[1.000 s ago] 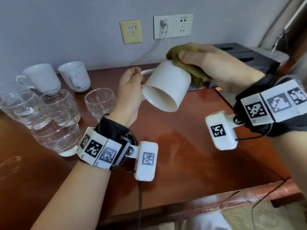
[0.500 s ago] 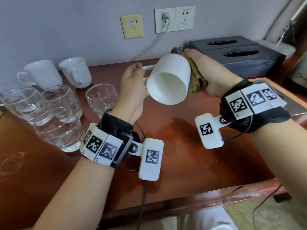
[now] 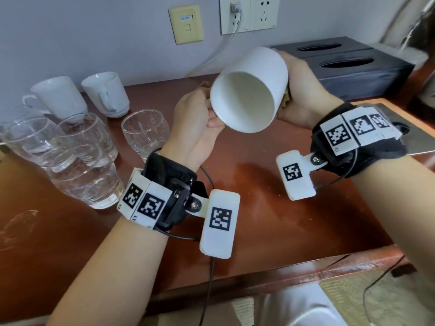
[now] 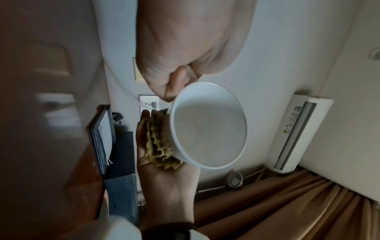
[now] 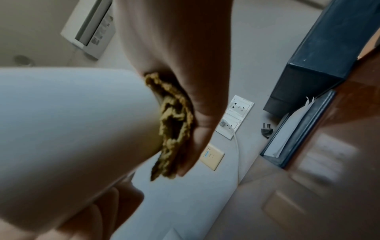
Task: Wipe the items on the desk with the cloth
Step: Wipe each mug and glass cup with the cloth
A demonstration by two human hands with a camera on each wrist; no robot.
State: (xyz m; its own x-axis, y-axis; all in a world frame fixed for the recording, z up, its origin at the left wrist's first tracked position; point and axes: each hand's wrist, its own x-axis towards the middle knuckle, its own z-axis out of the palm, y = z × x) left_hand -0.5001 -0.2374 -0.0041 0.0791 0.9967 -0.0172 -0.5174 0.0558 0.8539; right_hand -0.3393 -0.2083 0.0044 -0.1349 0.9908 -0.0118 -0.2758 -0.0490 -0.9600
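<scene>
Holding a white mug (image 3: 249, 90) tilted in the air above the counter (image 3: 259, 184), the left hand (image 3: 195, 114) grips it with curled fingers; the right hand (image 3: 303, 95) presses a yellow cloth (image 4: 158, 146) against the mug's side with nearly straight fingers.

Left hand (image 3: 195, 121) grips tilted mug (image 3: 256, 69); right hand (image 3: 303, 95) presses cloth (image 3: 285, 98) to base; 4 glasses (image 3: 146, 132), 2 cups (image 3: 106, 95) beside

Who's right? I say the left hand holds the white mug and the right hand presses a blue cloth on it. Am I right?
Almost. The cloth is mustard yellow, not blue; the right wrist view shows it. The left hand does hold the white mug, and the right hand presses the cloth on it.
</scene>
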